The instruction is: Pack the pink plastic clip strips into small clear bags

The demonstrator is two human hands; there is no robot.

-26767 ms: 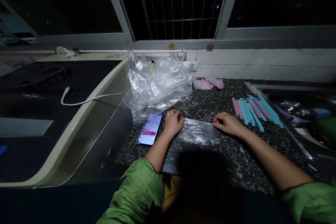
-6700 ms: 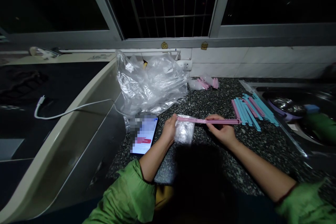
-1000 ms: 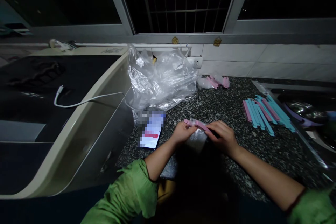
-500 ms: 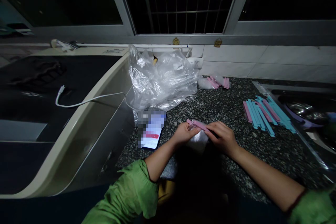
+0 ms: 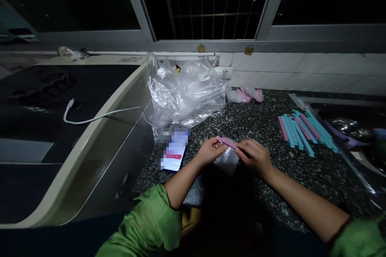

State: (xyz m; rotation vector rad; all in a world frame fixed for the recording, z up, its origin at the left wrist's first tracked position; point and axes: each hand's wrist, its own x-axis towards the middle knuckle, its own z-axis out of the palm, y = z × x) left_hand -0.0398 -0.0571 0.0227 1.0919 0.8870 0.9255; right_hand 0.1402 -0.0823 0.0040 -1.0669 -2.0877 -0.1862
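Note:
A pink bag sealing clip spans the gap between my two hands above the dark speckled counter. My left hand pinches its left end, where a short hinged piece sticks out. The fingers of my right hand are closed round the other end. From the clip hangs a small clear plastic bag, its lower part in shadow. Whether the clip is fully snapped along the bag cannot be made out.
Blue and pink clips lie in a pile at right, beside the sink. A lit phone rests left of my hands. Behind are a crumpled plastic bag and small bags with pink clips. A washing machine stands at left.
Both hands keep their hold on the clip and bag. The clip has tilted slightly between the fingers, showing more of its top face; the other things lie as before.

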